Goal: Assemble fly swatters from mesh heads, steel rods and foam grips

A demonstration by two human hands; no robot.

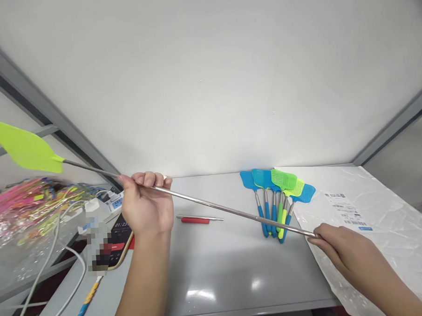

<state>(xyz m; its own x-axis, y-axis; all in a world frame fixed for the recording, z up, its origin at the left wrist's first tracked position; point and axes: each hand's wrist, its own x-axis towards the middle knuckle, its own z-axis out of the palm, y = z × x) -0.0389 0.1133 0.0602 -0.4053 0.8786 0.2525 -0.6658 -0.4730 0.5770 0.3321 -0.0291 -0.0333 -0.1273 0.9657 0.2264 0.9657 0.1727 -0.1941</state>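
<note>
A telescopic fly swatter with a yellow-green head stretches across the view, its metal rod drawn out long. My left hand is closed around the rod near the head, palm turned up. At the other end my right hand wraps the handle, which is hidden inside the fist. Behind the rod, a pile of shorter swatters with blue, green and yellow heads lies on the grey table. Between my hands, farther back, are a red-handled tool and a thin metal rod.
A white plastic mailer with a printed label covers the table's right side. On the left lie a phone, a power strip and white cables. Colourful items in clear bags fill a shelf beside them. A white wall stands behind.
</note>
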